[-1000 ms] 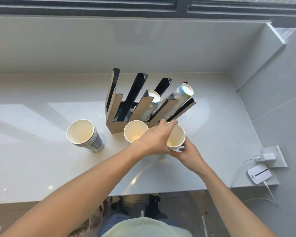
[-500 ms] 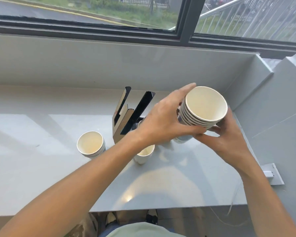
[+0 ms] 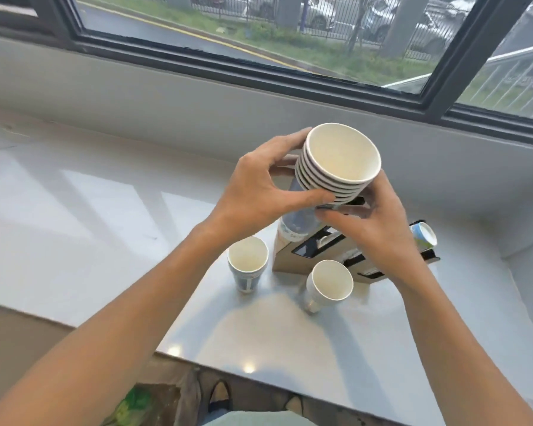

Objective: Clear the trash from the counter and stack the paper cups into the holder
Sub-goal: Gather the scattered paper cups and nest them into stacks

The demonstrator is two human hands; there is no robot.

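Raised cup stack (image 3: 336, 167) masking holder (image 3: 314, 253)

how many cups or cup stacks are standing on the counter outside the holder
2: a short stack left of the holder, and one cup in front of it. Hands may hide others.

Both hands' fingers (image 3: 308, 198) grip a cup stack (image 3: 336, 167) above the holder (image 3: 293, 259).
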